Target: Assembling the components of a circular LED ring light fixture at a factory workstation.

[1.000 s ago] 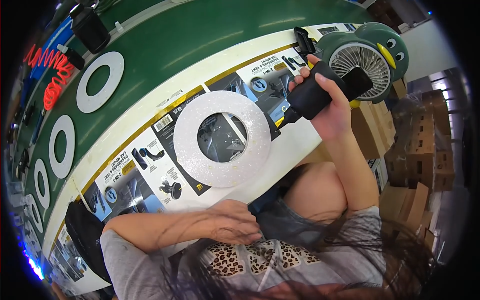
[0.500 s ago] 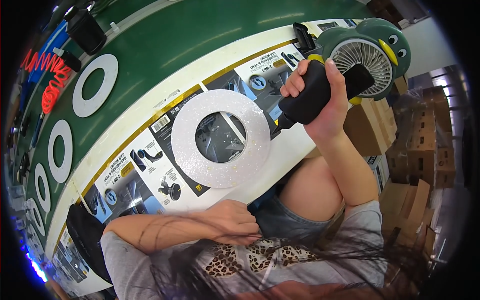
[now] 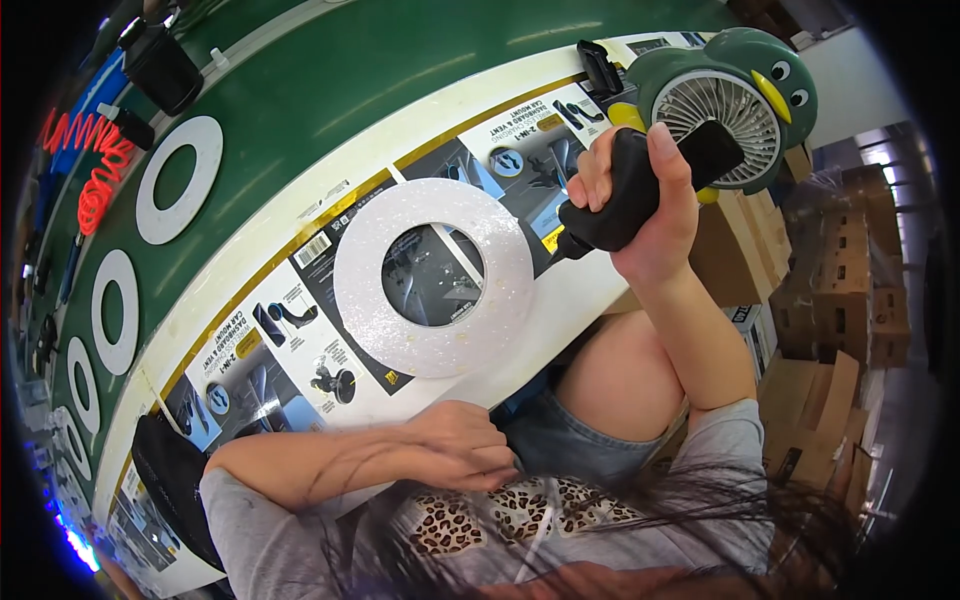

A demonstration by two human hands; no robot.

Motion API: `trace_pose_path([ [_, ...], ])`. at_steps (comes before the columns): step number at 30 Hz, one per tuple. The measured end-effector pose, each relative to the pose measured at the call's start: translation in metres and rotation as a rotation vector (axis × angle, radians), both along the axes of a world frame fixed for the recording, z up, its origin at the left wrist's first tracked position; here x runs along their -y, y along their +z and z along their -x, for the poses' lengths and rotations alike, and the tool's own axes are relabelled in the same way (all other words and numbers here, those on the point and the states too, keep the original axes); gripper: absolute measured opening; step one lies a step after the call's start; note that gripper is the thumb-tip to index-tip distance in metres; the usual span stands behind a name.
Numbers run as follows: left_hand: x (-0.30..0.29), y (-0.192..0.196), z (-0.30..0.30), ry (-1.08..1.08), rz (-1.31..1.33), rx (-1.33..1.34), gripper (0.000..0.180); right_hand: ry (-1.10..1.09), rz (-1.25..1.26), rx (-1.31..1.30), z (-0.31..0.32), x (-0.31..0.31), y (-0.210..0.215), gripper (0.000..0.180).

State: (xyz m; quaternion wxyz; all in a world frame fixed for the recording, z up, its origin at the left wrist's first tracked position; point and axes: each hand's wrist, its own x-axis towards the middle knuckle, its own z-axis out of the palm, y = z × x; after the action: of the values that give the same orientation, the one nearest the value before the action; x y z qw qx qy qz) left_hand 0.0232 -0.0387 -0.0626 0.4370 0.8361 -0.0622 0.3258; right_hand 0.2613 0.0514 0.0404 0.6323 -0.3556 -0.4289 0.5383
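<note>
My right hand (image 3: 655, 205) is wrapped round a black squeeze bottle (image 3: 622, 190) that is tilted nozzle down. Its tapered black nozzle (image 3: 562, 247) points toward the right edge of a large white ring (image 3: 430, 355); whether the tip touches it I cannot tell. Shiny specks cover the ring, and a few yellowish spots show on its lower part. Printed cardboard sheets (image 3: 275, 385) lie under it and show through its hole. My left hand (image 3: 460, 445) rests in a loose fist at the table's near edge, below the ring; anything inside the fingers is hidden.
A green penguin-shaped fan (image 3: 745, 110) stands at the right end of the table. Several white rings (image 3: 118, 340) lie on the green belt (image 3: 330, 110) beyond. A black bottle (image 3: 165, 70) and a red coiled hose (image 3: 95, 195) are far left. Cardboard boxes (image 3: 840, 270) stand at right.
The whole view has shifted slightly, so most things sit a little further left. The fingers of my right hand look more tightly closed on the bottle. My left hand stays where it was.
</note>
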Motion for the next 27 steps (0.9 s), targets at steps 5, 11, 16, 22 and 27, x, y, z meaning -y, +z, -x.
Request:
trace_pose_path([
  [5,0.002,-0.004,0.001,0.003,0.013,0.015,0.012,-0.036,0.043,0.225,0.007,0.009,0.01,0.048],
  [11,0.001,-0.003,0.001,0.008,-0.002,-0.018,0.011,0.028,0.024,0.274,-0.001,0.016,0.009,0.045],
  [16,0.004,-0.007,-0.003,0.009,0.047,-0.012,0.027,0.109,-0.004,0.229,-0.013,0.018,0.005,0.041],
  [22,0.007,-0.017,0.001,-0.041,0.106,-0.049,0.026,0.132,0.042,0.288,-0.008,0.019,-0.003,0.076],
  [27,0.0,-0.004,0.002,-0.075,0.041,-0.063,0.012,0.076,0.041,0.338,-0.003,0.016,0.006,0.091],
])
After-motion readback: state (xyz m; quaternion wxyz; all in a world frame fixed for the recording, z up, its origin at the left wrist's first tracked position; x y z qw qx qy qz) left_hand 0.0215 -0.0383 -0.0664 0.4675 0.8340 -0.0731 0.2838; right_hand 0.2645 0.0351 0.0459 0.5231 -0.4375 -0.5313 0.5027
